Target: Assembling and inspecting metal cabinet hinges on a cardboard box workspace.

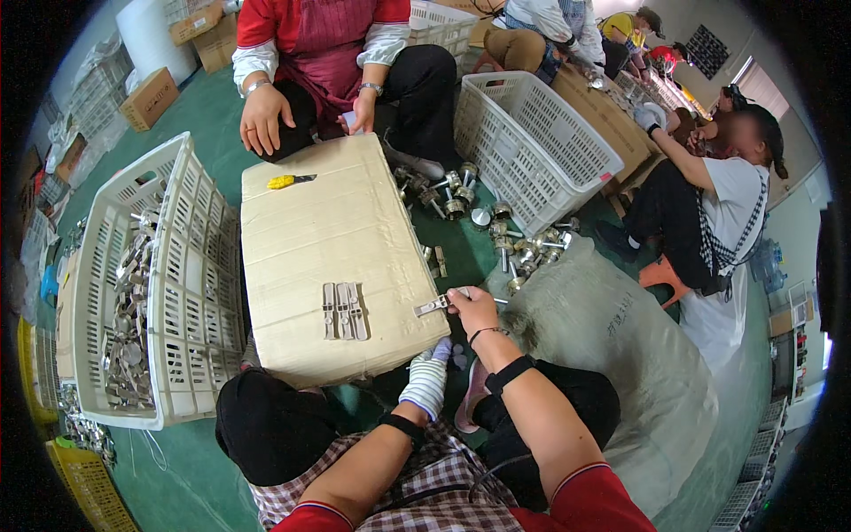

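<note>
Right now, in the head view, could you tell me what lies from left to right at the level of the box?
Parts crate → box → metal plates → right hand holding a latch plate → grey sack.

A wide stretch of the taped cardboard box [328, 239] top is lying bare between the flat metal plates [344, 310] near its front edge and the yellow knife [289, 181] at its far edge. A white crate [191, 266] is crowding its left side; metal knobs [496, 235] are cluttering the floor on its right, and a sack [612, 337] is bulging beside them.
</note>
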`<state>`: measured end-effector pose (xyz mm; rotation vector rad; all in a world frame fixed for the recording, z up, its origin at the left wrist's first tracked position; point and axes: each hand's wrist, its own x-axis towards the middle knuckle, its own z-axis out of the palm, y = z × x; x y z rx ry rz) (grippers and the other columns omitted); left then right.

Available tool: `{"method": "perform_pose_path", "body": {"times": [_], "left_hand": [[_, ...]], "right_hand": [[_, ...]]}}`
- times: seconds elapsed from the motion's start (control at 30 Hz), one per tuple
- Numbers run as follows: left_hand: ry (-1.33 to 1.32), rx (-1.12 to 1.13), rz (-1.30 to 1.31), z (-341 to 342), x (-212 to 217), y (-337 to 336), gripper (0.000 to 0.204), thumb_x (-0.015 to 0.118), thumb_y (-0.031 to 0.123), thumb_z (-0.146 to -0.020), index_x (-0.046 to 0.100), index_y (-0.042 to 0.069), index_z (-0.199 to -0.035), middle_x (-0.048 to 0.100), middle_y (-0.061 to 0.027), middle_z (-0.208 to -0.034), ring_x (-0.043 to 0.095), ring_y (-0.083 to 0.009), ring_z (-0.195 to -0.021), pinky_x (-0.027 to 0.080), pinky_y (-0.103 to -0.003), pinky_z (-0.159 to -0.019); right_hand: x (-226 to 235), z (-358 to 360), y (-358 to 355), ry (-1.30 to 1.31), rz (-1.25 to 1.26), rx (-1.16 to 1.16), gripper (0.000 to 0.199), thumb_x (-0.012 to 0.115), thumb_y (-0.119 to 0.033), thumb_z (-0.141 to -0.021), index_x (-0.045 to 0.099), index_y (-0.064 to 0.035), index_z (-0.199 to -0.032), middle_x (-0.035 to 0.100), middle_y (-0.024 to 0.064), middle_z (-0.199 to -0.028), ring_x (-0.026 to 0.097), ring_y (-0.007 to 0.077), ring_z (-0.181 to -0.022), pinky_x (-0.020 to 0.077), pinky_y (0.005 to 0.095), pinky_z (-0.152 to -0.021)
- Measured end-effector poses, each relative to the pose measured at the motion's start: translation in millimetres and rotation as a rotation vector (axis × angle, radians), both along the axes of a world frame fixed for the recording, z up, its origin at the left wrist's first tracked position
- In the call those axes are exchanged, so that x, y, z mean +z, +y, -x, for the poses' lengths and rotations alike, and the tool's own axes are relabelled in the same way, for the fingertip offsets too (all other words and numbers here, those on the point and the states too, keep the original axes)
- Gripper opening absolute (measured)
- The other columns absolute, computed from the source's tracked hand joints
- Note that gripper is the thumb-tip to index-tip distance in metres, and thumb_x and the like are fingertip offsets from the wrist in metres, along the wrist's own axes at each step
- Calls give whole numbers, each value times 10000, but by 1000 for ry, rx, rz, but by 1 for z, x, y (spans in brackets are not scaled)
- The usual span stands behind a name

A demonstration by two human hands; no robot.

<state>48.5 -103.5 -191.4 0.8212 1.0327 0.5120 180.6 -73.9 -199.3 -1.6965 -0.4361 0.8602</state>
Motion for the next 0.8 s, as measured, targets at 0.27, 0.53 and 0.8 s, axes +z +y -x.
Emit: {"method": "perform_pose_path", "body": {"times": [0.27,0.53,0.8], "left_hand": [[16,-17,-61,2,1,-1,421,521,272,-899,497,4,-1224,536,-80,-1217,486,-184,-1069,345,-277,-934],[48,-58,-121,-3,-16,-4,408,523,257,-899,499,3,-1218,541,-79,-1208,494,-184,-1053,353,-281,-928],[-56,-17,-58,5,-3,-1,372,511,261,-904,526,4,-1172,582,-69,-1115,511,-178,-973,382,-285,-885]], "right_hand": [[-2,1,-3,-46,59,-10,182,635,-163,-799,619,5,-730,588,19,-603,534,101,-541,417,268,-531],[-29,-10,-6,-115,80,-31,215,646,-196,-792,629,10,-734,602,42,-616,543,111,-537,431,270,-523],[-13,-4,-2,77,-20,-29,206,668,-203,-765,637,0,-773,597,24,-680,536,106,-603,427,264,-569]]}}
